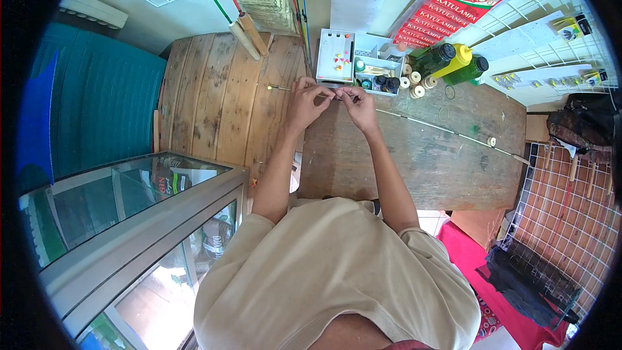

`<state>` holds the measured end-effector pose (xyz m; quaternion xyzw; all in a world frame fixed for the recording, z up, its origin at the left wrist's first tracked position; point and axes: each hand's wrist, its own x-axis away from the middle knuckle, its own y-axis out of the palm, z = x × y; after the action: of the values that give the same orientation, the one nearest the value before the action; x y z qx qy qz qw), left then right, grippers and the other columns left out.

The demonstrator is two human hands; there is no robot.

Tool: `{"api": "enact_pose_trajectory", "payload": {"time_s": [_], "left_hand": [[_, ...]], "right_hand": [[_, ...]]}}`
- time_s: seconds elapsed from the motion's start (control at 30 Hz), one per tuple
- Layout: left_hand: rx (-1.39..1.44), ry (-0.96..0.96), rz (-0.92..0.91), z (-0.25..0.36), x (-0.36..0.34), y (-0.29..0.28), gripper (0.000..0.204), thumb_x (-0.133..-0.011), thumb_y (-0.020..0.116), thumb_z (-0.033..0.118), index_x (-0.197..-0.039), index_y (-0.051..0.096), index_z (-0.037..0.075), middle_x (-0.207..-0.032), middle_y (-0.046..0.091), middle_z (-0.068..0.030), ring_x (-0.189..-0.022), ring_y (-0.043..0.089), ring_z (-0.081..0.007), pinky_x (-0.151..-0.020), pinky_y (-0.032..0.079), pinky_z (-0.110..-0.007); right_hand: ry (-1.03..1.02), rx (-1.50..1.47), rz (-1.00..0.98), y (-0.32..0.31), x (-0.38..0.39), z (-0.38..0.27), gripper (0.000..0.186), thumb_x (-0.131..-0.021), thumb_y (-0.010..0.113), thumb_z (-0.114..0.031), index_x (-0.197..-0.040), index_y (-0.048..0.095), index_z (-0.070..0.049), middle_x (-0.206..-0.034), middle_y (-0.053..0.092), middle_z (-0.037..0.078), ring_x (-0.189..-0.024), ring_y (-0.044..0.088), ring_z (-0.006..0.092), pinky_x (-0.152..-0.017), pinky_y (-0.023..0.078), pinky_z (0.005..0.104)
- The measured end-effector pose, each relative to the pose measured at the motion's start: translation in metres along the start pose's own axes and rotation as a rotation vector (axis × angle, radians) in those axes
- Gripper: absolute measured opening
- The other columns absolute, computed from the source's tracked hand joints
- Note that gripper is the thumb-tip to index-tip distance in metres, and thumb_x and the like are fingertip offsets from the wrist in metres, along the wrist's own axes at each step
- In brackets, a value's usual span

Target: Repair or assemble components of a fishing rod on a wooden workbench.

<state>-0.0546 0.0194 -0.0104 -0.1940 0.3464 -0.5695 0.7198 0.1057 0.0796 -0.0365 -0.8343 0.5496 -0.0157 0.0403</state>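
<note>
A thin, pale fishing rod (447, 132) lies slantwise across the wooden table, its thicker end at the right edge. Its line runs behind my right wrist and up to my fingertips. My left hand (308, 102) is closed in a pinch, thumb against forefinger, at the thin part of the rod. Close beside it, my right hand (360, 110) pinches the same stretch, the fingertips of both hands nearly touching. Any thread or small part between them is too small to make out. Left of my left hand a thin stick with a yellow end (269, 87) sticks out.
Just beyond my hands stands a white compartment tray (322, 58) with small coloured beads and little jars. Wooden spools (416, 91) and green and yellow bottles (460, 59) are right of it. Upright rods (247, 31) lean at the back left. A glass cabinet (149, 207) stands near left.
</note>
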Motion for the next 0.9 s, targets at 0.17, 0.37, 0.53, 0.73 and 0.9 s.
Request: {"api": "enact_pose_trajectory", "payload": {"time_s": [0.17, 0.37, 0.53, 0.73, 0.9], "left_hand": [[0.021, -0.001, 0.036, 0.000, -0.001, 0.002, 0.014, -0.072, 0.074, 0.014, -0.086, 0.072, 0.015, -0.082, 0.066, -0.0022, -0.094, 0.052, -0.0212, -0.090, 0.037, -0.039], [0.109, -0.081, 0.105, -0.007, 0.001, 0.007, 0.016, -0.071, 0.075, 0.015, -0.087, 0.073, 0.015, -0.082, 0.062, -0.0069, -0.093, 0.053, -0.0230, -0.086, 0.040, -0.038], [0.076, -0.139, 0.092, -0.001, -0.002, 0.002, 0.015, -0.071, 0.074, 0.016, -0.086, 0.074, 0.015, -0.083, 0.062, -0.0076, -0.095, 0.054, -0.0234, -0.085, 0.041, -0.038], [0.123, -0.098, 0.116, -0.006, -0.003, 0.007, 0.011, -0.072, 0.072, 0.016, -0.082, 0.072, 0.016, -0.082, 0.065, -0.0040, -0.093, 0.054, -0.0230, -0.084, 0.039, -0.038], [0.080, -0.087, 0.119, -0.003, -0.003, 0.005, 0.010, -0.072, 0.072, 0.017, -0.082, 0.071, 0.016, -0.082, 0.066, -0.0017, -0.093, 0.054, -0.0226, -0.085, 0.038, -0.038]], "right_hand": [[0.044, -0.052, -0.012, -0.002, 0.000, 0.000, 0.013, -0.088, 0.063, -0.006, -0.097, 0.069, 0.001, -0.086, 0.069, 0.007, -0.079, 0.063, 0.0106, -0.073, 0.049, 0.0247], [0.046, -0.144, -0.022, -0.002, 0.003, -0.008, 0.012, -0.089, 0.062, -0.005, -0.099, 0.066, 0.000, -0.084, 0.067, 0.005, -0.079, 0.061, 0.0086, -0.073, 0.048, 0.0232], [-0.042, 0.054, -0.102, -0.008, 0.008, -0.012, 0.012, -0.083, 0.067, -0.005, -0.094, 0.065, -0.003, -0.083, 0.065, 0.003, -0.079, 0.062, 0.0132, -0.079, 0.047, 0.0272], [-0.398, 0.623, -0.001, 0.000, 0.009, -0.020, 0.020, -0.073, 0.073, -0.011, -0.092, 0.068, -0.007, -0.080, 0.064, 0.005, -0.080, 0.057, 0.0259, -0.081, 0.044, 0.0378], [-0.422, 0.567, 0.059, -0.001, 0.007, -0.012, 0.010, -0.073, 0.072, -0.008, -0.082, 0.070, -0.007, -0.081, 0.064, 0.006, -0.081, 0.056, 0.0258, -0.076, 0.044, 0.0373]]}}
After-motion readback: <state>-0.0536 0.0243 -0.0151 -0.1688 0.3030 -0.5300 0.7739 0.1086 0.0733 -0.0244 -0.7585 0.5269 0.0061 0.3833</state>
